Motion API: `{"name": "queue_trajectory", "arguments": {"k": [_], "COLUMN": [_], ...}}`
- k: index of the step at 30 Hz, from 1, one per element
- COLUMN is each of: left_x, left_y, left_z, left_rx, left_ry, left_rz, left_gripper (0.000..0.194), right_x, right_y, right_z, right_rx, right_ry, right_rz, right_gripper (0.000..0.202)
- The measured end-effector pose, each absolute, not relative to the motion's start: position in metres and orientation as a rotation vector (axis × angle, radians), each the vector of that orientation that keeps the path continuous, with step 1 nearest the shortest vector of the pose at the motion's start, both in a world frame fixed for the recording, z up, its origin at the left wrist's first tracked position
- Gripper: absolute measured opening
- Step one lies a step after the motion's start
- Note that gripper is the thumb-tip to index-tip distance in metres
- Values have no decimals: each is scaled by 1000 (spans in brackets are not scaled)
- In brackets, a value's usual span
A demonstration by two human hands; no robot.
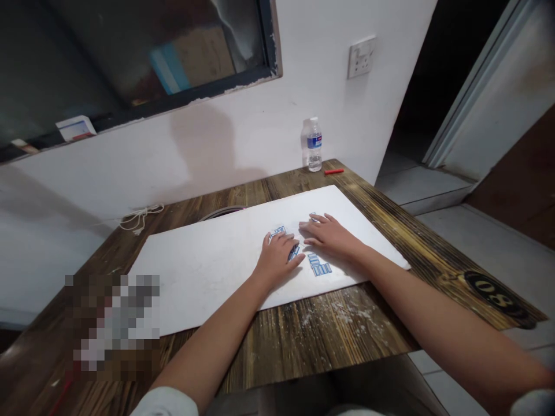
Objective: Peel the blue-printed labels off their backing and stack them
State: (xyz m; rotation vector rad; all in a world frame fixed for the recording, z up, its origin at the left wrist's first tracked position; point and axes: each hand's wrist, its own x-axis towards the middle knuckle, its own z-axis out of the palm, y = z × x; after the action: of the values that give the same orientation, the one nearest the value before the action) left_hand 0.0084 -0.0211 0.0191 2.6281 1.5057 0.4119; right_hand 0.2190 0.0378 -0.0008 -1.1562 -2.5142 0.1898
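Observation:
A large white board (pixel 203 266) lies flat on the wooden table. On its right half are small blue-edged rectangular shapes (pixel 319 266), some in a cluster near the front. My left hand (pixel 277 257) rests palm down there, fingers apart, partly covering another group of blue-edged shapes (pixel 277 231). Facing it, my right hand (pixel 332 236) lies over the board with its fingers spread, and a further blue-edged shape shows just beyond its fingertips. Whether the shapes are loose pieces or drawn marks, I cannot tell. What lies beneath my palms is hidden.
Behind the board stand a plastic water bottle (pixel 314 145) and a red stick-like object (pixel 333 171). A white cord (pixel 141 216) lies at the back left. White crumbs (pixel 338 315) dot the table's front. A blurred patch (pixel 121 318) covers something at the left.

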Motion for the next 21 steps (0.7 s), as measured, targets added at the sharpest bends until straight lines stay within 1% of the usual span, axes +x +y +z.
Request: {"name": "queue_trajectory", "arguments": {"k": [3,7,10,12,15,18,21], "left_x": [9,9,5,3,0,0,1], "left_y": [-22,-21,-18,-16,-15,-16,-15], "left_z": [20,18,13,9,6,5,4], "left_rx": [2638,2590,2554,2555,2566,2556,2496], "left_ry": [1485,1665,1787,1781,1717,1728,1845], "left_rz": [452,623,570,471,364,384,459], "left_gripper": [40,32,31,36,49,59,55], "right_x": [220,220,221,222,221,218,216], "right_y": [42,44,47,49,48,41,33], "right_z": [-1,-7,-12,-12,-6,2,8], "right_rx": [-1144,-1152,-1223,-1205,-1041,-923,-1002], "right_ry": [-2476,-2440,-2363,-2330,-2383,-2510,-2562], "right_rz": [191,175,135,132,192,291,310], "right_gripper": [42,54,48,42,38,37,30]}}
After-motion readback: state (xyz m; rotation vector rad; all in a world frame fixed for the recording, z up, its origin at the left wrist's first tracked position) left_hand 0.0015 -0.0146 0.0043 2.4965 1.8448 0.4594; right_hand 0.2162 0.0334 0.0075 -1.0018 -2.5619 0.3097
